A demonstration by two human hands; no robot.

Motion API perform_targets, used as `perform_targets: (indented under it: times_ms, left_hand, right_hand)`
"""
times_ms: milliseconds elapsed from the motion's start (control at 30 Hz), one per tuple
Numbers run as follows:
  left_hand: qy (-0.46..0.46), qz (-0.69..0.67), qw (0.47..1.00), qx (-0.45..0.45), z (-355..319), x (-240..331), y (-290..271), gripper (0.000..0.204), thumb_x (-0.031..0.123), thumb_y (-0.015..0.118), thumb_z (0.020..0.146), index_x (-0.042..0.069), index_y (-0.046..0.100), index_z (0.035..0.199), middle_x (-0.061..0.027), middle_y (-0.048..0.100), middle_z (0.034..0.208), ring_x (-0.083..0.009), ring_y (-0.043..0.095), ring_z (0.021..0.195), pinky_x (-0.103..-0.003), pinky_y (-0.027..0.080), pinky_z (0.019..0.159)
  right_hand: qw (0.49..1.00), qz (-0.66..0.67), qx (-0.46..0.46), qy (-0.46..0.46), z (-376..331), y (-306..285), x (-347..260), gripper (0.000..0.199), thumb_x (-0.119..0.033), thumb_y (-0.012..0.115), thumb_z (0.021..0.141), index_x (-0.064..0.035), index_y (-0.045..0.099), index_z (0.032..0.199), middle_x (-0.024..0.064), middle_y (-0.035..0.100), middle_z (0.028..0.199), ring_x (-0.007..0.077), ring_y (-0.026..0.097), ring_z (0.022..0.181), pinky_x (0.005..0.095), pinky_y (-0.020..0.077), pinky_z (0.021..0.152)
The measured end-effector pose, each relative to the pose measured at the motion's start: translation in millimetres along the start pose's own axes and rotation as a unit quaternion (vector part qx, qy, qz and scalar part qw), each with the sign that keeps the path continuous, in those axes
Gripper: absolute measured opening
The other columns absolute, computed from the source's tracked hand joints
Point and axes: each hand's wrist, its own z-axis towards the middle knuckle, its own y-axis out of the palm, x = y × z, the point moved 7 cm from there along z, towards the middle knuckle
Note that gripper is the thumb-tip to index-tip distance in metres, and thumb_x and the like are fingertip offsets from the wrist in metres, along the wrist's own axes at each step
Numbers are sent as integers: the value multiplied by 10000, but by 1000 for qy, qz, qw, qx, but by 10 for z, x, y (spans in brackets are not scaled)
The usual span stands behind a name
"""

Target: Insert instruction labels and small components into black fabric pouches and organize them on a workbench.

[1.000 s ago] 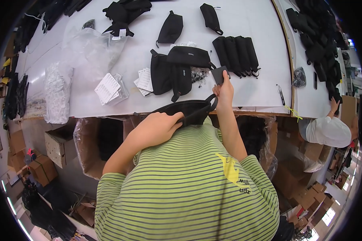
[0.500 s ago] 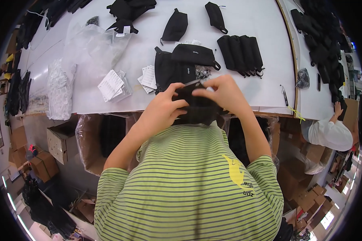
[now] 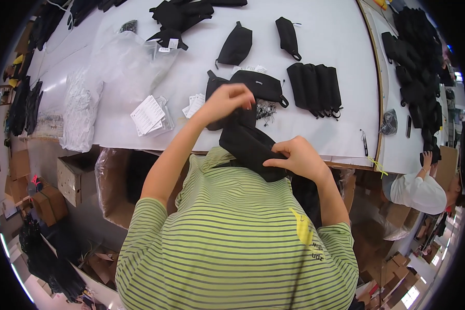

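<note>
A black fabric pouch [image 3: 250, 148] lies tilted between the table edge and my striped shirt. My right hand [image 3: 297, 159] pinches its right side between thumb and fingers. Farther up, my left hand [image 3: 228, 103] is raised over the black pouches, its fingers bent inward; anything in them is too small or hidden to make out. Just right of its fingertips lies a black pouch with a small white mark [image 3: 261, 87]. Below that pouch is a small heap of black and clear bits [image 3: 265, 110].
Several black pouches [image 3: 315, 89] stand in a row on the right. Printed paper cards [image 3: 148, 114], a clear plastic bag [image 3: 134, 64] and a white plastic bundle [image 3: 82, 111] lie left. A pen-like tool [image 3: 365, 143] is near the right edge. Beyond it, a co-worker in white [image 3: 417, 192] works.
My left hand has let go of the pouch and moved up and away. My right hand has come down toward me with the pouch, which now hangs lower and tilted.
</note>
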Motion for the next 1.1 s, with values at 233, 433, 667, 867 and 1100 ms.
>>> perform_targets:
  times_ms: [233, 433, 667, 867, 1100]
  left_hand:
    - [-34, 369, 896, 243, 1354, -1013, -774, 309, 166, 651, 738, 79, 625, 1034, -126, 633, 1046, -274, 611, 971, -355, 473, 851]
    - [-96, 475, 862, 146, 1557, -1159, -676, 303, 191, 742, 691, 98, 622, 954, -86, 596, 1037, -287, 594, 955, -394, 477, 794]
    - [118, 106, 964, 213, 959, 255, -365, 200, 176, 703, 785, 28, 643, 905, -67, 654, 796, -174, 568, 661, -282, 461, 682]
    - [234, 463, 854, 24, 73, 1043, 180, 206, 205, 723, 763, 109, 686, 942, -46, 577, 1159, -260, 431, 1186, -396, 321, 997]
    - [116, 115, 931, 327, -378, 422, -300, 802, 245, 790, 718, 74, 350, 1366, -128, 396, 1375, -260, 395, 1252, -394, 310, 1047]
  right_hand:
    - [991, 71, 108, 39, -222, -91, 95, 265, -282, 769, 717, -44, 677, 786, 129, 498, 520, 263, 391, 433, 321, 354, 454]
    - [974, 66, 195, 91, -395, -280, 291, 247, -225, 785, 692, -15, 685, 774, 114, 543, 544, 223, 424, 432, 298, 359, 454]
    - [959, -52, 270, 69, -138, -518, 312, 247, -239, 770, 706, -22, 693, 794, 126, 623, 644, 269, 577, 522, 316, 432, 499]
    - [958, -123, 255, -52, 191, -583, 23, 184, -233, 751, 706, -65, 698, 762, 105, 601, 595, 274, 573, 519, 348, 432, 493]
    - [930, -56, 345, -112, 168, -648, -246, 194, -182, 780, 695, -27, 692, 773, 76, 563, 540, 179, 492, 436, 283, 359, 426]
